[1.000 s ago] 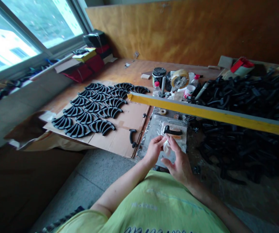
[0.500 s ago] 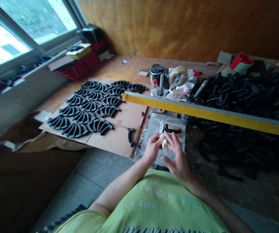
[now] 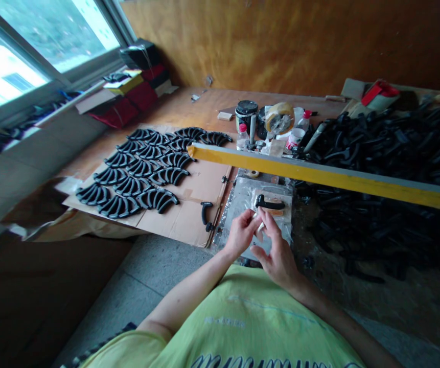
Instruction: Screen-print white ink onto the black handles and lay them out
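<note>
Over the front of the work surface, my left hand (image 3: 240, 234) pinches a small, thin white piece (image 3: 260, 228), perhaps cloth or paper. Fingers partly hide it, so its kind is unclear. My right hand (image 3: 279, 253) meets it from the right, fingertips against the piece and thumb held apart. Just beyond both hands a black curved handle (image 3: 269, 203) lies on a small pad, which rests on a grey plastic-covered sheet (image 3: 238, 197). Left of it another black handle (image 3: 205, 212) lies on the cardboard (image 3: 166, 225).
Black handles (image 3: 143, 168) stand in fanned rows on the cardboard. A yellow-edged bar (image 3: 319, 174) crosses above the table. Behind it are a black-lidded can (image 3: 246, 110), a tape roll (image 3: 280, 118) and bottles (image 3: 242, 137). A large pile of black handles (image 3: 392, 153) fills the right.
My right fingers have closed in toward my left hand. The white piece has been folded or turned and shows less. The handle on the pad stays put.
</note>
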